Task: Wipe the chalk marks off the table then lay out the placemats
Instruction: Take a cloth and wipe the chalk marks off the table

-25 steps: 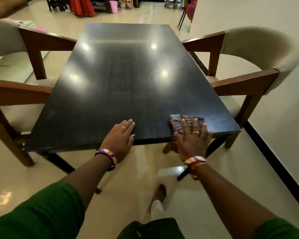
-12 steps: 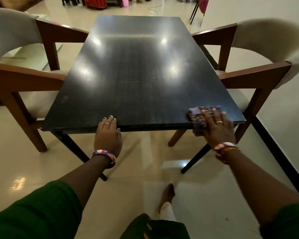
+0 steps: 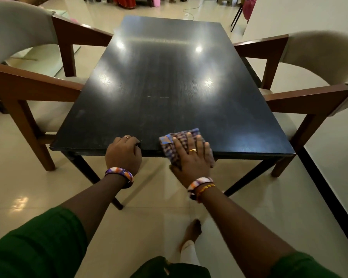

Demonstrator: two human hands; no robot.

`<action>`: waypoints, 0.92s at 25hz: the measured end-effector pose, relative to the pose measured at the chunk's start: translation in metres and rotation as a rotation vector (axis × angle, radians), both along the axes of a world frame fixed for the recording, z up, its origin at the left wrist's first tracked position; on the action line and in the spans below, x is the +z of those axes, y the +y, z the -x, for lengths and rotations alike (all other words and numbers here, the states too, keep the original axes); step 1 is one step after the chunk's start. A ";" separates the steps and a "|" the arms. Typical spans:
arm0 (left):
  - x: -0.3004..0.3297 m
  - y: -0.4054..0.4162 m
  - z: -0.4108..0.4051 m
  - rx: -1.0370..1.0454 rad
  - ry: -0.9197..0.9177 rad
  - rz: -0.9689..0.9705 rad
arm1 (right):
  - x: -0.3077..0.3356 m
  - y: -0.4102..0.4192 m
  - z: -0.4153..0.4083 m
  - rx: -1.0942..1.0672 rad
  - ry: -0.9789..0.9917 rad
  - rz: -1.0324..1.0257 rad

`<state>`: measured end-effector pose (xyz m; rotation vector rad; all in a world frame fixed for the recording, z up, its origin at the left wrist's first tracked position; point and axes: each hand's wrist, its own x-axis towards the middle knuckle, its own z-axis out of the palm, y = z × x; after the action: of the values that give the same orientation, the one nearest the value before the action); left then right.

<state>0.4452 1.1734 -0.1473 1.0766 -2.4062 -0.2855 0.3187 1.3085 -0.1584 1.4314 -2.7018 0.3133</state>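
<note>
Head view of a dark rectangular table (image 3: 169,81) flanked by two wooden armchairs with pale upholstered backs, one on the left (image 3: 28,77) and one on the right (image 3: 313,81); the floor is glossy cream tile (image 3: 18,187). The right hand (image 3: 193,157) lies flat, fingers extended and slightly spread, pressing a checked blue-and-brown cloth (image 3: 175,141) onto the near edge of the tabletop; part of the cloth hangs over that edge beneath the palm; a gold ring (image 3: 192,150) sits on one finger. The left hand (image 3: 123,154), just beside the cloth but apart from it, curls its fingers over the same near edge, gripping the tabletop. A short faint pale chalk line (image 3: 158,96) shows near the middle of the table, well apart from the cloth; ceiling lights reflect as bright spots on the surface. Each wrist carries a multicoloured bangle; green sleeves (image 3: 34,243) cover the upper arms; no placemats appear in view.
</note>
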 end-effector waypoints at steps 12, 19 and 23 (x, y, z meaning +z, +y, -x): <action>0.014 -0.036 0.039 -0.205 -0.045 -0.020 | 0.021 -0.018 0.064 -0.023 -0.200 -0.192; 0.017 -0.111 0.100 -0.090 -0.250 -0.101 | 0.023 -0.036 0.197 -0.392 -0.202 -0.186; 0.011 -0.183 0.118 0.110 -0.281 -0.164 | 0.023 -0.090 0.264 -0.421 -0.236 -0.203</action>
<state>0.3268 0.9900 -0.1363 1.4000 -2.5918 -0.3170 0.0548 1.2187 -0.1350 0.8647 -3.2120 0.1917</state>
